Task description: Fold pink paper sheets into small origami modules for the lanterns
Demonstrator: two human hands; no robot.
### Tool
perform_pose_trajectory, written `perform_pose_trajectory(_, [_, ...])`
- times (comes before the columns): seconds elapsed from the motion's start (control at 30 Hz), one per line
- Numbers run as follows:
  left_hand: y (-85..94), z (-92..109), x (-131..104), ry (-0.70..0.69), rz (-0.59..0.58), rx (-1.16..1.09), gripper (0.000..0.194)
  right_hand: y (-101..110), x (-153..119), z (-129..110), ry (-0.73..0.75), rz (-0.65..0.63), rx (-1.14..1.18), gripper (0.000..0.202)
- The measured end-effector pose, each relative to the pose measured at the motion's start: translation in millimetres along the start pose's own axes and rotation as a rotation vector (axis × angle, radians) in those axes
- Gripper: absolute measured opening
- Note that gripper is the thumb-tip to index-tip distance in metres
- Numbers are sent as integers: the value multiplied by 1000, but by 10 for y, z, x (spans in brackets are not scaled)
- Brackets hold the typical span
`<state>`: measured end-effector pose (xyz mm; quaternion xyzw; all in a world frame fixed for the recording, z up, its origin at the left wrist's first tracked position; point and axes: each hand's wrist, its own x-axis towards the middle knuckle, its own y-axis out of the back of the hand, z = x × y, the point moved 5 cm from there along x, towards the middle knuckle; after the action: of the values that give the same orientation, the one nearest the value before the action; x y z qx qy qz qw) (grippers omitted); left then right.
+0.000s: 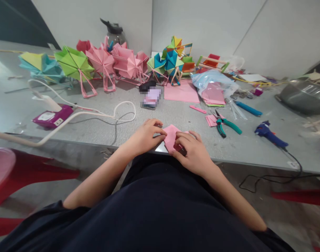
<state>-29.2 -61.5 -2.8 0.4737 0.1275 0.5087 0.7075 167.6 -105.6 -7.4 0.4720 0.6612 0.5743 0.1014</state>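
Note:
A piece of folded pink paper (171,134) lies at the table's front edge, between my two hands. My left hand (148,135) has its thumb and fingertips closed on the paper's left side. On the right side, my right hand (191,148) is bent over the paper, its fingers and thumb pressing it; part of the paper is hidden beneath them. Green-handled pliers (225,125) rest to the right, over small pink paper pieces (210,120). Behind the hands is a pink stick-like tool (198,109).
Folded paper wheels (74,63) line the back of the table (97,129). A purple power block (53,116) with white cable sits left. Right are a blue glue gun (271,134) and metal bowl (304,96). Pink sheets (181,91) and a phone (151,98) lie behind the hands.

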Motion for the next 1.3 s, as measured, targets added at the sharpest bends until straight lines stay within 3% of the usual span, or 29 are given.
perform_pose_trajectory(0.17, [10, 169, -92, -104, -14, 227, 27, -10, -3, -7, 8, 14, -42, 20])
perform_pose_trajectory(0.27, [-26, 251, -177, -211, -95, 318, 39, -10, -4, -1, 25, -3, -53, 23])
perform_pose_trajectory(0.4, [-64, 193, -246, -270, -231, 338, 50, 4, 0, 27, 27, -26, -57, 23])
perform_pose_trajectory(0.57, [-49, 194, -281, -330, -283, 424, 84, 52, 3, 61, 5, -57, -51, 21])
perform_pose_trajectory(0.83, [-72, 329, -357, -360, -194, 539, 54, 219, 16, 175, 40, -91, -34, 13])
perform_pose_trajectory(1.1, [-40, 311, -390, -413, -263, 536, 65, 210, -135, 126, 148, 96, -49, 24])
perform_pose_trajectory(1.3, [-37, 337, -370, -396, -303, 562, 69, 158, -284, 73, 186, 64, -158, 39])
